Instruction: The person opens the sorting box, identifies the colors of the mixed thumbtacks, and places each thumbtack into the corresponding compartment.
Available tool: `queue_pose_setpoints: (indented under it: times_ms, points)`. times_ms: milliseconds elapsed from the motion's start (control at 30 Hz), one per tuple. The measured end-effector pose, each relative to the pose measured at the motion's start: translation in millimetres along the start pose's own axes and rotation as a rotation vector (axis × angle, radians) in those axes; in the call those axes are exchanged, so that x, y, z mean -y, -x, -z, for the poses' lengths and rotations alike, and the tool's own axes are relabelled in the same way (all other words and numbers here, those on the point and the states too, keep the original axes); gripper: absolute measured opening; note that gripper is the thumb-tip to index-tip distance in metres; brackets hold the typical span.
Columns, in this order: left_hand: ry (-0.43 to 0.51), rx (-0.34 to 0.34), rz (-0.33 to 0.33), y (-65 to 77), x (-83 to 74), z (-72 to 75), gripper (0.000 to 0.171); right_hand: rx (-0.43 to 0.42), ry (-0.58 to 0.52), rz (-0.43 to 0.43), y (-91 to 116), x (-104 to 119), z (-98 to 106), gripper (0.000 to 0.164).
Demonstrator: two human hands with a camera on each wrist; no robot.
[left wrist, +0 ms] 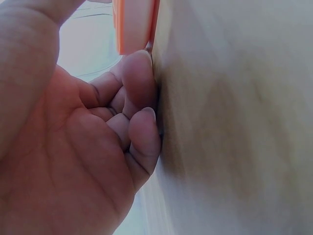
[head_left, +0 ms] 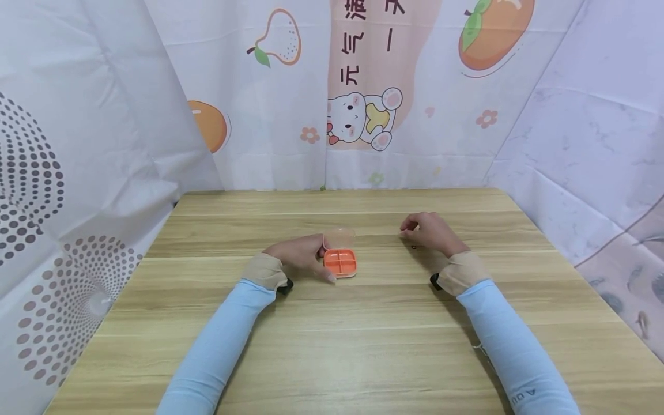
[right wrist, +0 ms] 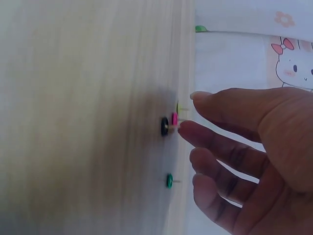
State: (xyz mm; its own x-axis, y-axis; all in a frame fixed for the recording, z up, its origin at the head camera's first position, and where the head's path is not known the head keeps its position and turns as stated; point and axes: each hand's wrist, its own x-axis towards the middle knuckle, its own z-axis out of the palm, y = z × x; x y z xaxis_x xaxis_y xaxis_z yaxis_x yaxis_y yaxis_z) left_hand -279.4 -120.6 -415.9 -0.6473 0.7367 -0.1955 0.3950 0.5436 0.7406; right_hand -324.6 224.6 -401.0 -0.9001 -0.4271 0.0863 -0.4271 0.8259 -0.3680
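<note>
A small orange box (head_left: 339, 262) with four compartments sits on the table, its clear lid (head_left: 339, 237) raised at the back. My left hand (head_left: 306, 256) holds the box at its left side, thumb along the front edge and fingers behind. In the left wrist view the lower fingers curl against the tabletop beside the orange box (left wrist: 133, 27). My right hand (head_left: 429, 231) hovers low over several thumbtacks, thumb and index finger apart with nothing visible between them. A black thumbtack (right wrist: 164, 126) and a pink thumbtack (right wrist: 174, 119) lie nearest its fingertips, pins pointing up.
A yellow-green thumbtack (right wrist: 179, 107) lies just beyond the pink one, and a green thumbtack (right wrist: 169, 180) sits apart from the group. The wooden table (head_left: 332, 357) ends at a printed curtain (head_left: 290, 115) behind, with more hanging cloth on both sides.
</note>
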Motion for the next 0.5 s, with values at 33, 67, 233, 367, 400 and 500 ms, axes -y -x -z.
queue_pose_setpoints:
  times_ms: [33,67,233,367,400,500]
  points:
    - [0.002,0.000,-0.003,-0.4,0.4,-0.1,0.050,0.000,0.000,-0.006,0.2,-1.7,0.5,0.011]
    - [0.005,0.001,-0.007,-0.9,1.0,-0.2,0.050,0.002,0.001,-0.011,0.2,-3.7,1.0,0.011]
    - [-0.006,-0.011,0.010,-1.4,2.2,-0.1,0.054,0.017,0.010,-0.027,0.8,-9.9,3.2,0.011]
    - [-0.018,-0.012,0.024,-0.5,1.0,0.3,0.054,0.026,0.017,-0.030,1.8,-10.2,4.5,0.013]
    - [-0.015,-0.011,0.024,-0.3,0.5,0.3,0.054,0.027,0.019,-0.035,2.1,-9.8,4.6,0.013]
    - [0.002,-0.009,0.023,0.6,-1.0,0.5,0.054,0.027,0.020,-0.036,2.6,-9.5,4.8,0.012]
